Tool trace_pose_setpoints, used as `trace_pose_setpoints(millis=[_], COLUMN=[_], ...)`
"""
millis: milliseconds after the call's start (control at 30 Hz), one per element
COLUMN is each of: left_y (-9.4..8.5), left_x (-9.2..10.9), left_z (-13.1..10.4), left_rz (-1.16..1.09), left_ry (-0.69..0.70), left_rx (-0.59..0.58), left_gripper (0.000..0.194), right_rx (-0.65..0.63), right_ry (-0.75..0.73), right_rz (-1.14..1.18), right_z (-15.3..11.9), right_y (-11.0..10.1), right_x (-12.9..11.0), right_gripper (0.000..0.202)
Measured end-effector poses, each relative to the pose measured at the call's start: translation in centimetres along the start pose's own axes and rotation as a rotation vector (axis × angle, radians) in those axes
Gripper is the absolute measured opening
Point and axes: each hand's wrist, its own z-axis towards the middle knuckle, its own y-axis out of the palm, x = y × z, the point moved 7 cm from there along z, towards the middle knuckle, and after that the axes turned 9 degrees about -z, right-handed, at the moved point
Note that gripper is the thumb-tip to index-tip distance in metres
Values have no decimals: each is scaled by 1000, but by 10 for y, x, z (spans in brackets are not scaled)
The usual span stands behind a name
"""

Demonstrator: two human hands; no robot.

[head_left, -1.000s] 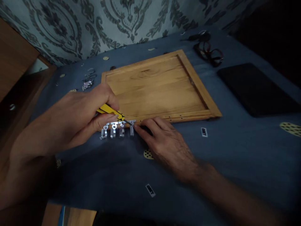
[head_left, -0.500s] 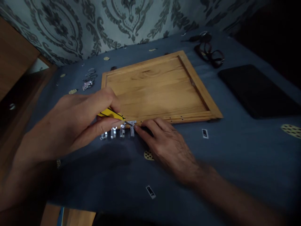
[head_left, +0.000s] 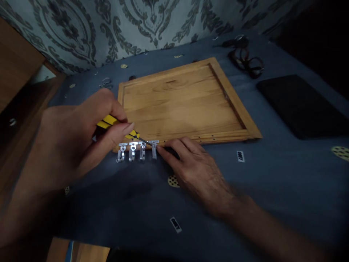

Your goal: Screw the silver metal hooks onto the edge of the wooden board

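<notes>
A yellow-and-black screwdriver (head_left: 132, 134) is pinched between the thumb and fingers of my left hand (head_left: 89, 131). Its thin shaft slants down to the rightmost metal hook (head_left: 154, 149) on the front edge of a wooden frame (head_left: 226, 137). My right hand (head_left: 195, 169) is closed beside that hook, one fingertip against it and the other fingers bent over the frame's edge. A dark gap or shape shows between those fingers; I cannot make it out. Several similar hooks, such as a shiny metal hook (head_left: 132, 151), line the edge to the left.
Loose metal pieces (head_left: 105, 83) lie behind my left hand, partly hidden. Eyeglasses (head_left: 248, 65) and a dark tool (head_left: 231, 42) are at the back right. A black flat tablet-like slab (head_left: 302, 105) lies at the right on the blue patterned cloth (head_left: 218, 233). A patterned curtain (head_left: 163, 22) hangs behind.
My left hand has shifted back and left along the screwdriver, uncovering more of its yellow handle and the hooks on the left. My right hand stays by the rightmost hook.
</notes>
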Motion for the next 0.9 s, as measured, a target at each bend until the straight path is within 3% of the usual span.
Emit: trace_pose_setpoints(millis=[100,500,733,900], left_y=[2,6,10,6], left_x=[6,6,9,7], left_z=[2,1,1,1], left_rz=[51,62,10,-16], left_ry=[55,48,122,47], left_rx=[21,-9,-92,-24], left_gripper=[19,19,19,16], right_rx=[6,4,5,7], right_ry=[-1,-9,-5,-7], right_rz=[2,-5,9,14], right_z=[0,0,0,0], right_y=[1,0,-1,-1], right_x=[-1,0,0,0], right_gripper=[27,28,29,30])
